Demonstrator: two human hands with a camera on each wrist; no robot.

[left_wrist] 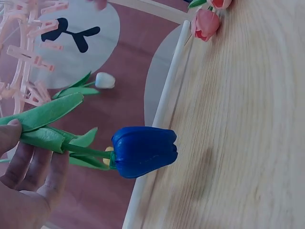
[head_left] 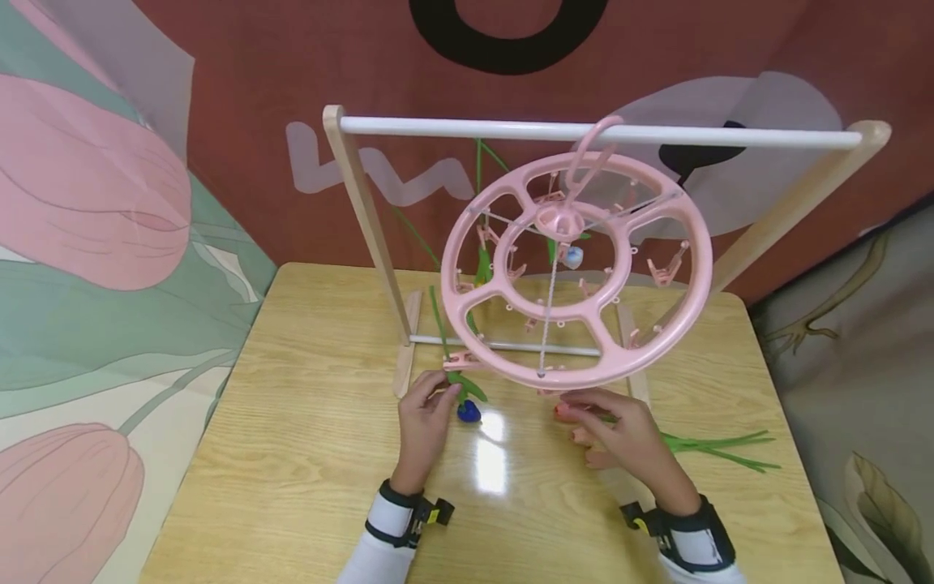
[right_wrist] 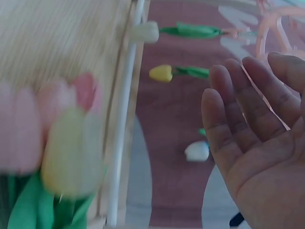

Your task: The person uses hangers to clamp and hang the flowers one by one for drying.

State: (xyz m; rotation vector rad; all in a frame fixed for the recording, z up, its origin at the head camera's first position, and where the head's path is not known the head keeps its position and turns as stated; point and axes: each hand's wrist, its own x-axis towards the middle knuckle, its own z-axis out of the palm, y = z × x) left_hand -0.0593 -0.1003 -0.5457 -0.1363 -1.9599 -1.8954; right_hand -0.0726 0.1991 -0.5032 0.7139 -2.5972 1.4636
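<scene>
A blue tulip (head_left: 469, 411) hangs head down at the near left of the pink round clip hanger (head_left: 584, 375). My left hand (head_left: 425, 422) pinches its green leaves (left_wrist: 45, 138), thumb on one side and fingers on the other. Just above these fingertips a pink clip (head_left: 461, 362) overlaps the stem. Over on the right, my right hand (head_left: 631, 434) is above a bunch of tulips lying on the table, its fingers loosely extended and holding nothing. The bunch shows pink heads (head_left: 582, 436), a pale yellow one (right_wrist: 71, 152) and green stems (head_left: 722, 446).
The hanger hooks over the white top bar (head_left: 452, 128) of a wooden stand (head_left: 365, 219). A yellow tulip (right_wrist: 160, 73) and white tulips (right_wrist: 197, 151) hang head down from it. A white lower bar (head_left: 511, 347) crosses above the wooden table (head_left: 292, 414).
</scene>
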